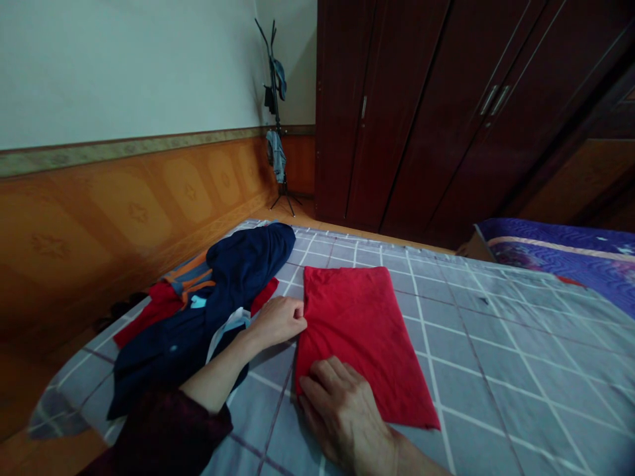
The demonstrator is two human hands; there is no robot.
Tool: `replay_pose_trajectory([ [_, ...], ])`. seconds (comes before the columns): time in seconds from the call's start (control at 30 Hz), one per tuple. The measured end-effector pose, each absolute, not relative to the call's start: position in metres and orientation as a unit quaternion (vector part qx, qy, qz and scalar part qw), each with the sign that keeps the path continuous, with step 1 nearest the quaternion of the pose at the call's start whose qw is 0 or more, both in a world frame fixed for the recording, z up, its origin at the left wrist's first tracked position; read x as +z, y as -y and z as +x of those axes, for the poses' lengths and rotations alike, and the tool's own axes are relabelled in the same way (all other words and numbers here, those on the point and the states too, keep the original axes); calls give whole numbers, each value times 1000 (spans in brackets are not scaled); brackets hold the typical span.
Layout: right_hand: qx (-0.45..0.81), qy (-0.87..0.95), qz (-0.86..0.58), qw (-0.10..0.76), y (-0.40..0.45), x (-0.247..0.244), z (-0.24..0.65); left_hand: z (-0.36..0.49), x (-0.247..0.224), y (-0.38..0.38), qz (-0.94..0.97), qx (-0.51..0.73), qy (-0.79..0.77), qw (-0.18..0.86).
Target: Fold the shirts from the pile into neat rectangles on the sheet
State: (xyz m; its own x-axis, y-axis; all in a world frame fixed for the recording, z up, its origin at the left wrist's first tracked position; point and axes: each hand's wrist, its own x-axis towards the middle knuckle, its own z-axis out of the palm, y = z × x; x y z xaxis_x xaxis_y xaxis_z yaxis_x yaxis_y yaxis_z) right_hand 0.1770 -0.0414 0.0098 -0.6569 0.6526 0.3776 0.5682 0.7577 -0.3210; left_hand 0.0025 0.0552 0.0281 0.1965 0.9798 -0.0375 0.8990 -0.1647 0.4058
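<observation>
A folded red cloth (pixel 362 330), its exact kind unclear, lies flat on the bed. Closed at its left edge is my left hand (pixel 280 320), the fingertips pinching the fabric and drawing small creases. My right hand (pixel 342 413) rests over the near left corner, fingers bent and thumb close to them, gripping the edge there; part of that corner is hidden beneath it. Just left of my left forearm sits a pile of clothes with a dark navy garment (pixel 238 271) on top and red fabric (pixel 151 314) showing underneath.
The bed carries a grey checked sheet (pixel 476 344). A purple cover (pixel 555 248) lies beyond its right side. Past the far edge stand a dark red wardrobe (pixel 397 119) and a black coat rack (pixel 274 99) with items hung on it. An orange-panelled wall (pixel 129 205) runs along the left.
</observation>
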Motion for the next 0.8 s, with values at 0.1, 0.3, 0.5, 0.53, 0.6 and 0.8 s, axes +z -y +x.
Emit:
replay_pose_trajectory([
  [0.1,72,913,-336,219,43,8,175,0,30,-55,762,135,-599,203],
  [0.3,70,914,-327,230,45,10,175,-6,40,-45,786,79,-516,333],
  [0.5,81,917,-321,222,45,3,175,1,39,-38,820,87,-503,260],
  [0.53,83,918,-322,219,45,3,175,2,40,-38,820,87,-505,255],
  [0.6,80,918,-322,219,45,4,175,2,41,-37,822,90,-507,244],
  [0.8,80,919,-317,221,46,10,178,-1,48,-35,821,74,-522,218],
])
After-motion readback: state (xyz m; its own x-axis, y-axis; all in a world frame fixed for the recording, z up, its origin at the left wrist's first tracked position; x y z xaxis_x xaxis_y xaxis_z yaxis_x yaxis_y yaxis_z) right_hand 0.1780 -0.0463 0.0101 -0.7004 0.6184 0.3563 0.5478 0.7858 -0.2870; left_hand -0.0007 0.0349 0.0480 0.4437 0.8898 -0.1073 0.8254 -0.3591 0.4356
